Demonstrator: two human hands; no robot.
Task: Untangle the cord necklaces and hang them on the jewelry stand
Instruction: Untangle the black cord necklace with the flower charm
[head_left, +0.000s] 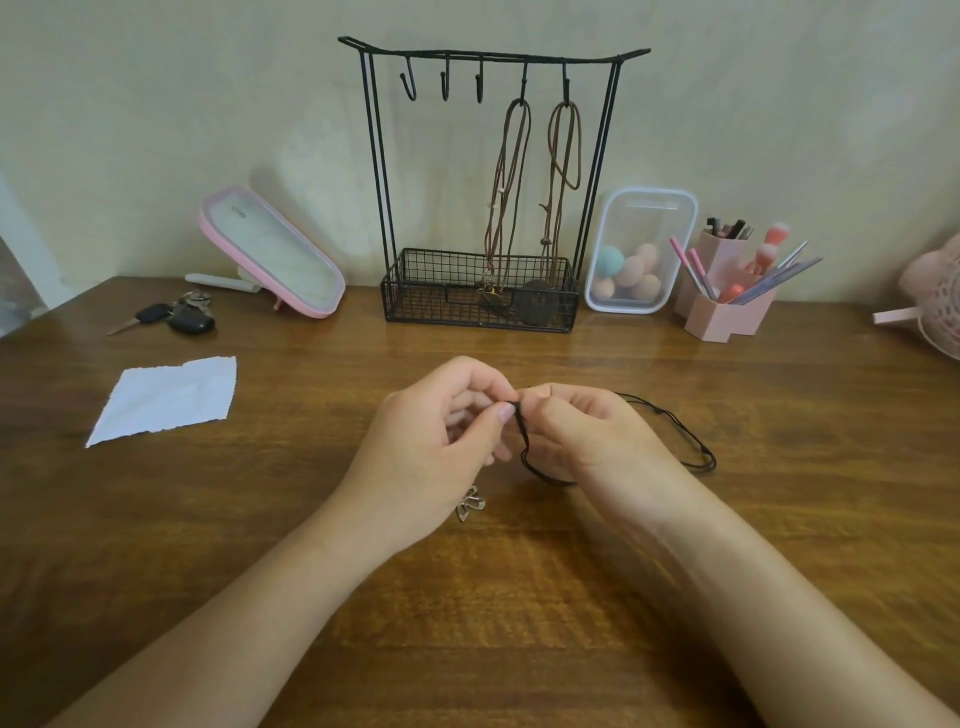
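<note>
- Done so far, judging by the jewelry stand (488, 54): 2 brown cord necklaces hang on its 2 right-hand hooks, first brown necklace (511, 182) and second brown necklace (563, 156). Their pendants sit down in the wire basket at the base.
- 3 hooks on the left, e.g. left-most hook (409, 83), are bare, so there's room for what's left.
- In hand now: the black cord necklace (523, 439), low over the table (519, 597), well in front of the stand.
- My left hand (436, 447) pinches the cord btwn thumb and forefinger tip. My right hand (587, 431) pinches it right next to that, fingertips nearly touching. Both are closed on the same spot, prob. a knot I'm picking at.
- The rest of the cord loops out to my right and trails on the wood, doubled strands w/ small knots.
- A silver petal-shaped pendant (470, 504) lies by my left wrist. Can't tell if it's on this cord.
- Left to do, I'd say: free the knot, then hang the black one on a spare hook. No other loose necklace in view.
- Writing/brands: nothing legible. There's a tiny mark on the pink mirror (270, 254), too small to read. Car keys (176, 317) and white paper (166, 397) show no text.
</note>
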